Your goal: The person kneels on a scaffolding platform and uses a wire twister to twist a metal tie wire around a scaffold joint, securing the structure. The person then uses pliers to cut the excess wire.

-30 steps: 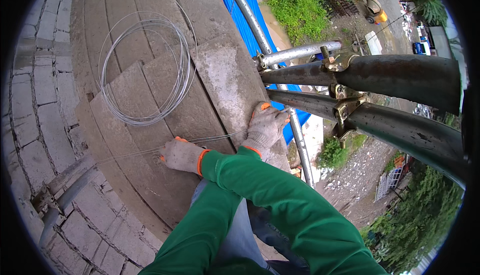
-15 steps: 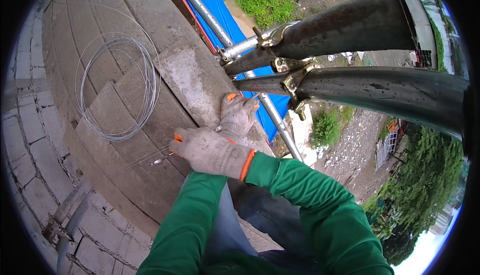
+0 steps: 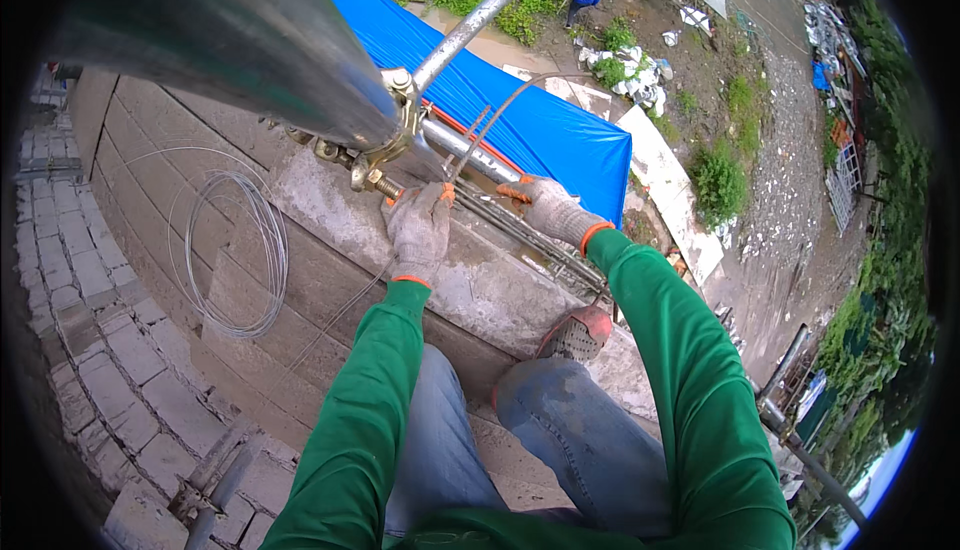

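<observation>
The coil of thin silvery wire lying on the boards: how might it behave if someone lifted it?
The coil of thin silvery wire would probably be springy rather than limp, as its loops hold rounded curves. It is likely light for its width, being mostly open space. It may snag, since a loose strand arcs away.

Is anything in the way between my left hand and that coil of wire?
Nothing visible is. Only planks show between your left hand and the coil of wire; the brass-coloured clamp is close to the hand, above that path in the picture.
</observation>
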Motion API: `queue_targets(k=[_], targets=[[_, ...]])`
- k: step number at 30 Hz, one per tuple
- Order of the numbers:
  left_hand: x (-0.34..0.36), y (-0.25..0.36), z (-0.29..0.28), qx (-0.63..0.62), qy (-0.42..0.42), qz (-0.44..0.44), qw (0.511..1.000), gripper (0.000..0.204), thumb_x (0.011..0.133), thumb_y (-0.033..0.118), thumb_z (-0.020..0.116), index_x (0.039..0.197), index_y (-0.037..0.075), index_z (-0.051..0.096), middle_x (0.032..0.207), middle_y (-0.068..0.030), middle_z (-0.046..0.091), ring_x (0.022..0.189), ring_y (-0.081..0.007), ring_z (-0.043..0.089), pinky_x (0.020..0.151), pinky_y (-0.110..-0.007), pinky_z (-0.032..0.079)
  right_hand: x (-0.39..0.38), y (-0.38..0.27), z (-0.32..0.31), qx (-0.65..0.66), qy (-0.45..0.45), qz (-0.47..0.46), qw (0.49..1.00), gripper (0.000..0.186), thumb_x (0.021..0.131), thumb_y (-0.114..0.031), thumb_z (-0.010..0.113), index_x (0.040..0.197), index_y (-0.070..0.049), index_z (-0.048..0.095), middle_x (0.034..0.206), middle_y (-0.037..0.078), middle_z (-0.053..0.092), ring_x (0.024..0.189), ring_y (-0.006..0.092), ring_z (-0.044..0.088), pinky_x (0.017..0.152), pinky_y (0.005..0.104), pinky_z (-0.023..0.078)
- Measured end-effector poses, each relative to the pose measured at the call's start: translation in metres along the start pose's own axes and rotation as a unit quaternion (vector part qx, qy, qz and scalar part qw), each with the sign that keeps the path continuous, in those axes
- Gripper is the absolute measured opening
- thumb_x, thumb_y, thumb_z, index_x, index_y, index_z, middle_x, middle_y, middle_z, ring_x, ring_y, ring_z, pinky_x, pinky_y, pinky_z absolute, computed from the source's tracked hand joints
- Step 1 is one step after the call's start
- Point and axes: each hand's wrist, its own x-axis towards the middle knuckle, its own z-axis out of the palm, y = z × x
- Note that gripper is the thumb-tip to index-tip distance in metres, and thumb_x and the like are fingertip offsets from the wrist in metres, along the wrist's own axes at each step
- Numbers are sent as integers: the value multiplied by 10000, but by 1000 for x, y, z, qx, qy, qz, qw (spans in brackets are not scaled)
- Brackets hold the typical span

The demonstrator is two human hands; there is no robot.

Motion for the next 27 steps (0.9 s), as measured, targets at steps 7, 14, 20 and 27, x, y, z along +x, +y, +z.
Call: queue_targets(k=[7, 14, 20, 27], targets=[[-5, -11, -2, -1, -10, -42, 999, 180, 880, 106, 689, 1033, 33, 746, 954, -142, 719, 939, -330, 664, 860, -448, 513, 38, -8, 22, -117, 80, -159, 977, 408, 931, -53, 627, 1277, -256, 704, 1131, 86, 645, 1117, 314, 616, 936, 438, 515], [-8, -21, 3, -1, -5, -35, 999, 182, 899, 83, 666, 1037, -22, 719, 942, -140, 673, 849, -258, 639, 764, -395, 509, 51, 5, 40, -65, 88, -245, 963, 451, 885, -15, 635, 1249, -264, 727, 1122, 57, 640, 1127, 297, 595, 976, 417, 485], [-8, -17, 5, -22, -3, -43, 999, 167, 885, 74, 679, 1018, -17, 723, 934, -137, 665, 823, -265, 627, 739, -407, 498, 49, 17, 38, 38, 77, -187, 979, 461, 843, 21, 632, 1229, -209, 739, 1129, 85, 644, 1125, 315, 598, 964, 455, 497], [-5, -10, 3, -16, -4, -12, 1000, 170, 861, 54, 710, 1015, -16, 731, 906, -139, 667, 797, -262, 623, 705, -398, 495, 52, 9, 32, -26, 144, -322, 935, 492, 785, 81, 600, 1198, -144, 741, 1087, 121, 660, 1055, 328, 633, 935, 449, 520]])
